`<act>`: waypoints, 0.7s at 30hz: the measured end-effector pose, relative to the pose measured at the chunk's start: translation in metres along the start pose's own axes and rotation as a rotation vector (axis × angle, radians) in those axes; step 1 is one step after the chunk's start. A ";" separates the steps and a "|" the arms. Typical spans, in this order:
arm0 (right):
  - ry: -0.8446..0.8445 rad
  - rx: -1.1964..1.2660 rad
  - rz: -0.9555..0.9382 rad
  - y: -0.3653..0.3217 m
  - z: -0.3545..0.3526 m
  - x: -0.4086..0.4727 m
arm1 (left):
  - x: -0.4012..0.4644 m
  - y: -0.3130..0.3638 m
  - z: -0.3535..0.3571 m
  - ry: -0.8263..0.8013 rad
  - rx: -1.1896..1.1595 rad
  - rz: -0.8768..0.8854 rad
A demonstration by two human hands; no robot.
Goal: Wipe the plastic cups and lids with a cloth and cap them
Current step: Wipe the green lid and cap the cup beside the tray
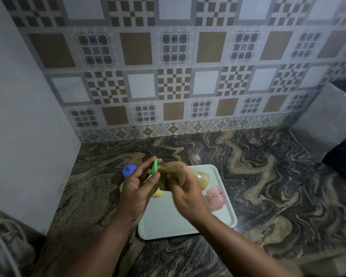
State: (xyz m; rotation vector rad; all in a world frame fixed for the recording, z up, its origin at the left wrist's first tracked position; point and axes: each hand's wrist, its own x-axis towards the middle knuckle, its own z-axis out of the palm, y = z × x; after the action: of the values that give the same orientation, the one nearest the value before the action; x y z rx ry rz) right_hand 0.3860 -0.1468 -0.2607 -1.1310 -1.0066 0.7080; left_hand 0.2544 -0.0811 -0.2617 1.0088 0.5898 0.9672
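My left hand [137, 186] pinches a green lid [153, 169] between thumb and fingers, above the far left corner of a white tray [168, 222]. My right hand [185, 188] grips a tan cloth [168, 167] and presses it against the lid. A blue-capped cup [128, 171] stands just left of my left hand. On the tray a pink cup [216, 196] lies at the right, a clear yellowish cup [203, 177] sits behind it, and a yellow cup [157, 193] shows partly under my hands.
The tray sits on a dark marbled stone counter [268, 186]. A patterned tile wall [174, 76] runs along the back. A plain white wall [28, 116] closes the left side. A grey box-like object [326, 120] stands at the far right.
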 end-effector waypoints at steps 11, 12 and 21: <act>0.176 0.467 0.777 0.003 -0.032 0.012 | 0.001 0.000 -0.007 -0.039 0.631 0.229; 0.150 0.467 0.766 0.004 -0.031 0.009 | 0.000 0.001 -0.006 -0.078 0.774 0.274; -0.016 0.523 0.643 0.001 -0.030 0.000 | -0.006 -0.005 0.000 -0.013 0.525 0.020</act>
State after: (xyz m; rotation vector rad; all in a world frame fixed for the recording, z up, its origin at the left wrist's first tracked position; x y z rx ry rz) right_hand 0.4137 -0.1588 -0.2650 -0.9716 -0.4049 1.4018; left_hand 0.2533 -0.0873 -0.2664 1.4861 0.8481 0.8373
